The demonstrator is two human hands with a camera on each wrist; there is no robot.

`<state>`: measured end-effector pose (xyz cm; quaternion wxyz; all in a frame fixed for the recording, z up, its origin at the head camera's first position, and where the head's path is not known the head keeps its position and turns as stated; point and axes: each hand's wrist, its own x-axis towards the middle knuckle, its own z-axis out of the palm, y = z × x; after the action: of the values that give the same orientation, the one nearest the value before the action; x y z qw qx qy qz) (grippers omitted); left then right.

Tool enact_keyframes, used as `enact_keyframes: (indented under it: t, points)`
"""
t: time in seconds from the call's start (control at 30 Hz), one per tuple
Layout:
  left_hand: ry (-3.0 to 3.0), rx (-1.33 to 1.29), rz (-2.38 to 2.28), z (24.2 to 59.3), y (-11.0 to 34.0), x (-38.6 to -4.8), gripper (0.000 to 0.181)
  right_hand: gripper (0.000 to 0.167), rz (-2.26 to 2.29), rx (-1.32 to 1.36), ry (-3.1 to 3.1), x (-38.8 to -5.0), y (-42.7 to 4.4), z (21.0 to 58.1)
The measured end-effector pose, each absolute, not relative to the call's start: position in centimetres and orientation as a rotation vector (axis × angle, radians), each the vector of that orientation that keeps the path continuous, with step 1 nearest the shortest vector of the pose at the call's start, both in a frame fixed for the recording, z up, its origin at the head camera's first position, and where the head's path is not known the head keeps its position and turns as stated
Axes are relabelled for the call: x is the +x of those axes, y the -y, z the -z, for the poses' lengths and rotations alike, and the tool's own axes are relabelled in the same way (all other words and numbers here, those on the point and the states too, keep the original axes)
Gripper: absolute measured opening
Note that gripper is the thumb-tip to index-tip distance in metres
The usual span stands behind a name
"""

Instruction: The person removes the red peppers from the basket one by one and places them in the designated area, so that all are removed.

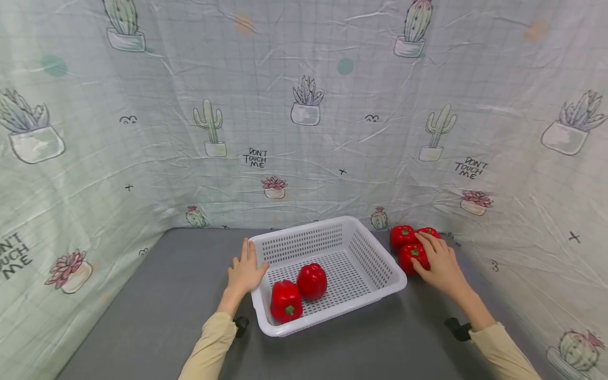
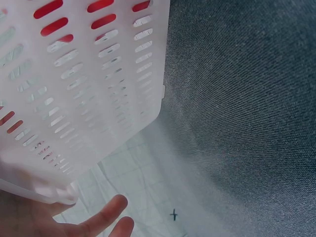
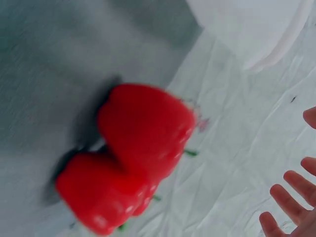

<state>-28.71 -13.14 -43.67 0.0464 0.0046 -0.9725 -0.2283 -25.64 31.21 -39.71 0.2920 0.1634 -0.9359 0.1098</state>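
Observation:
A white perforated basket (image 1: pixel 332 314) holds two red bell peppers, one (image 1: pixel 286 302) at its near left corner and the other (image 1: pixel 312 281) beside it. My left hand (image 1: pixel 244 272) rests on the basket's left rim with its fingers extended; the left wrist view shows the basket wall (image 2: pixel 98 98) and that hand (image 2: pixel 74 224) at its rim. Outside the basket's right side, several red peppers (image 1: pixel 402 236) sit together. Over the nearest of them (image 1: pixel 412 258) is my right hand (image 1: pixel 443 266), fingers spread. The right wrist view shows that hand (image 3: pixel 301 197) with fingers apart, away from the peppers (image 3: pixel 145 128).
A dark grey tabletop (image 1: pixel 157 301) lies under everything. Behind it and at both sides hangs a pale curtain (image 1: pixel 304 148) printed with cacti. Each wrist wears a black strap (image 1: pixel 458 329).

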Motion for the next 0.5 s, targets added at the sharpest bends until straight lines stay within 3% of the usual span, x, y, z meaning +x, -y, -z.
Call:
enact_keyframes:
  t: [0.5]
  points:
    - [2.984, 0.004, 0.722, 43.5, 13.2, -28.7, 0.078, 0.055, -0.353, 0.811, 2.454, -25.0, -24.6, 40.1]
